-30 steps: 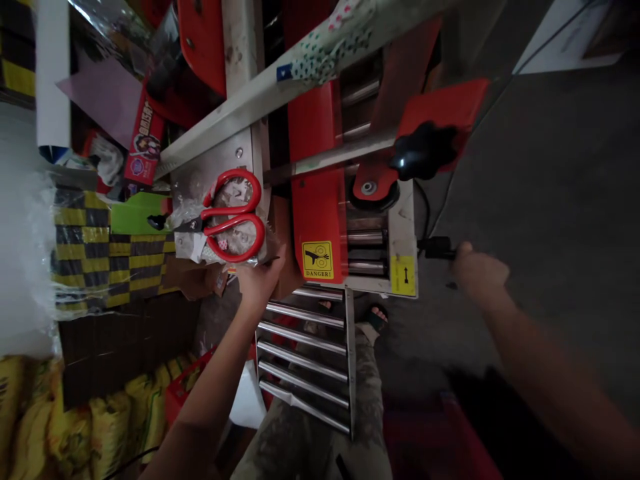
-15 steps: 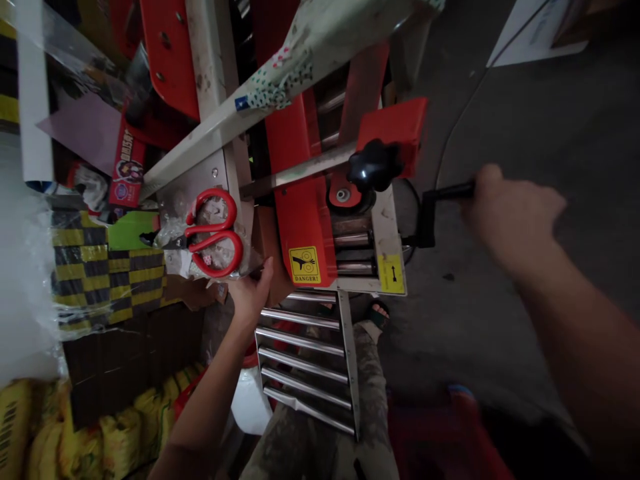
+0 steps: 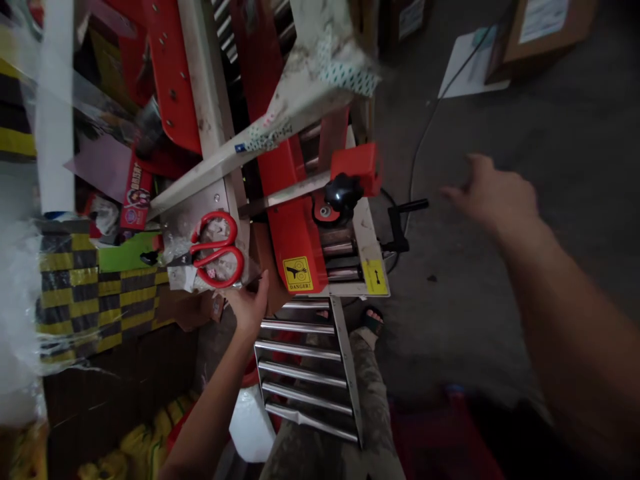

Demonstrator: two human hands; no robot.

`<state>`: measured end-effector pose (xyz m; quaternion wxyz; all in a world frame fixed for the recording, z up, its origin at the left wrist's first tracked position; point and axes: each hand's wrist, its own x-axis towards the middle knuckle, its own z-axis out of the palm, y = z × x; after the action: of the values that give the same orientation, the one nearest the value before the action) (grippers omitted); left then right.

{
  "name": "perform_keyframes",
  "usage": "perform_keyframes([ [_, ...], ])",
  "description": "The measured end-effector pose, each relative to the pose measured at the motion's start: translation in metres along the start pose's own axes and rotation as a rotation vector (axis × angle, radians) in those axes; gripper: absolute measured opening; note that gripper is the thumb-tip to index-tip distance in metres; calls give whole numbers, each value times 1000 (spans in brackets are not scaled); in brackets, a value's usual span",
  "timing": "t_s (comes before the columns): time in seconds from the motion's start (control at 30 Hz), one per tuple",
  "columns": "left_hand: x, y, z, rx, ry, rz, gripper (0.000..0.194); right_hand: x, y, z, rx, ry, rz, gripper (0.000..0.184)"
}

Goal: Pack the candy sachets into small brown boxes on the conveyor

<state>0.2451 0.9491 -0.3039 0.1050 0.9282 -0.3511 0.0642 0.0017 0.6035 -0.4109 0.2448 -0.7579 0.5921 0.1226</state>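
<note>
My left hand (image 3: 247,308) grips the near edge of the metal plate of a red carton-sealing machine (image 3: 295,233), thumb up beside a brown flap. Red-handled scissors (image 3: 216,257) lie on that plate just above the hand, on crumpled plastic. My right hand (image 3: 493,193) hangs in the air to the right of the machine, fingers stretched loosely leftward and holding nothing. The black crank handle (image 3: 403,223) sticks out of the machine's right side, a short gap from those fingertips. A black star knob (image 3: 341,192) sits on the red bracket above.
Steel rollers (image 3: 300,367) run toward me below the machine, with my sandalled foot (image 3: 373,320) beside them. Wrapped yellow-and-black packs (image 3: 100,293) are stacked at left. A cable (image 3: 425,133) crosses the grey floor toward a paper sheet (image 3: 470,63) and cardboard boxes (image 3: 545,27).
My right hand was on the crank handle, swung it from low to high, then let go and drew away to the right. My left hand kept its grip on the plate edge.
</note>
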Motion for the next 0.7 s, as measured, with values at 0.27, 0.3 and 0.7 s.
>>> perform_keyframes([
  [0.27, 4, -1, -9, 40, -152, -83, 53, -20, -56, -124, 431, 269, -138, 40],
  [0.3, 5, -1, -10, 60, -175, -97, 54, -25, -67, -137, 462, 299, -159, 38],
  [0.7, 0, -9, -8, 144, -274, -170, 58, 13, -209, -271, 398, 413, -728, 44],
])
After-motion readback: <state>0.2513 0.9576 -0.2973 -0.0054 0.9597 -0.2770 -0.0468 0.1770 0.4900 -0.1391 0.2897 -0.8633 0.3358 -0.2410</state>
